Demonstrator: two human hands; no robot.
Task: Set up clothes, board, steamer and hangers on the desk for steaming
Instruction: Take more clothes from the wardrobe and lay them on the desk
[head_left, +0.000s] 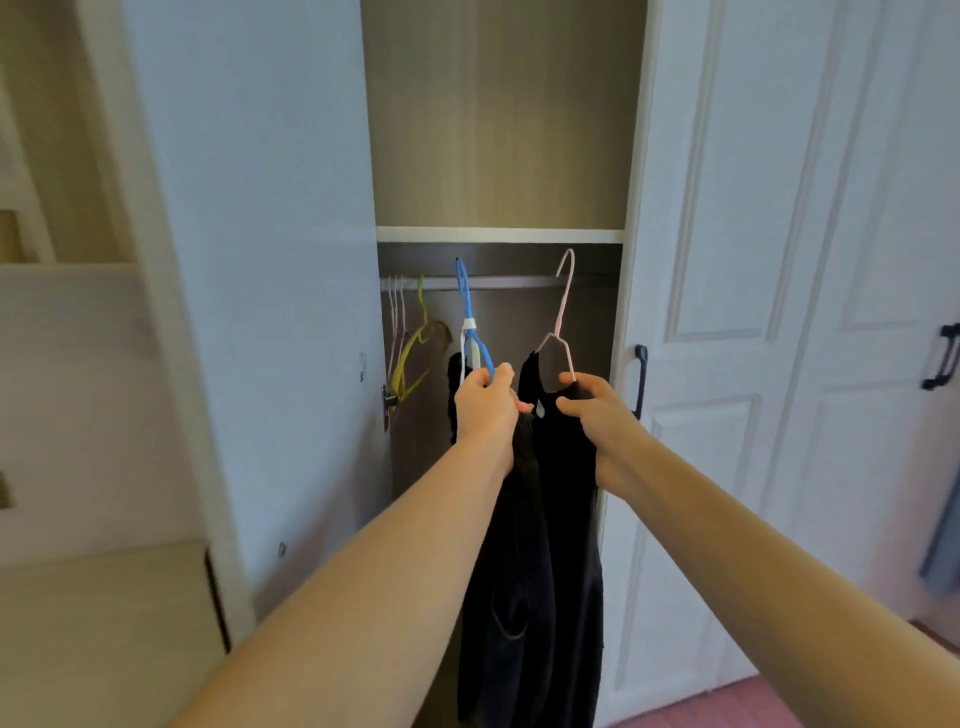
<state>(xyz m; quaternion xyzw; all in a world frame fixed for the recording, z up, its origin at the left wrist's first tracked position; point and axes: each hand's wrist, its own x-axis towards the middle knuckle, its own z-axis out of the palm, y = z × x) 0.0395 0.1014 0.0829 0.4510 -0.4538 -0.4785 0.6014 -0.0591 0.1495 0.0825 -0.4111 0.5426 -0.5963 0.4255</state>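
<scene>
Both arms reach into an open wardrobe. My left hand (488, 405) grips the shoulder of a blue hanger (470, 322) carrying a dark garment (506, 571). My right hand (597, 410) grips the shoulder of a pale pink wire hanger (563, 306) carrying a black garment (569, 519). Both hanger hooks stand just in front of and above the metal rail (509, 282); whether they touch it I cannot tell. Both garments hang straight down below my hands. No board, steamer or desk is visible.
Several empty hangers, pink (396, 322) and yellow (421, 353), hang at the rail's left end. A shelf (498, 235) sits just above the rail. The open white door (249, 260) stands to the left, closed doors with black handles (640, 379) to the right.
</scene>
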